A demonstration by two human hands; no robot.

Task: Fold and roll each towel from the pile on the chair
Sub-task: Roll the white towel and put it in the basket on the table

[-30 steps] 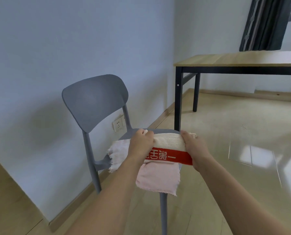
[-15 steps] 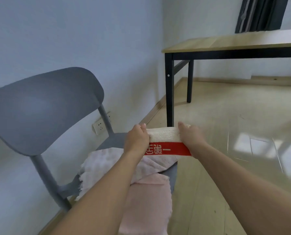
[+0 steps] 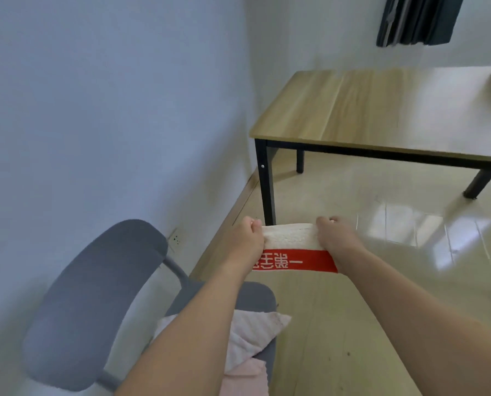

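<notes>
Left hand (image 3: 245,238): fingers curled round the left end of the roll, knuckles up, forearm reaching in from the lower left.
Right hand (image 3: 335,235): fingers curled over the right end of the roll, thumb side toward the middle.
Roll (image 3: 291,247): cream towel rolled tight, held level between both hands in the air, clear of the chair and out over the floor. A red band with white characters runs along its near side; the characters read upside down from here.
Pile (image 3: 255,335): pale pink and white towels, rumpled, on the chair seat, partly hidden under the left forearm. One pink piece hangs over the seat's front edge. How many towels, cannot tell.
Chair (image 3: 95,295): grey, curved backrest at lower left, seat below the left arm, close to the wall.
Table (image 3: 381,110): wood top, black frame and legs, well beyond the hands, its left side near the wall.
Floor (image 3: 338,324): glossy light tile with window glare at right.
Socket (image 3: 175,240): white, low on the wall behind the chair.
Curtain (image 3: 415,18): dark, top right.
</notes>
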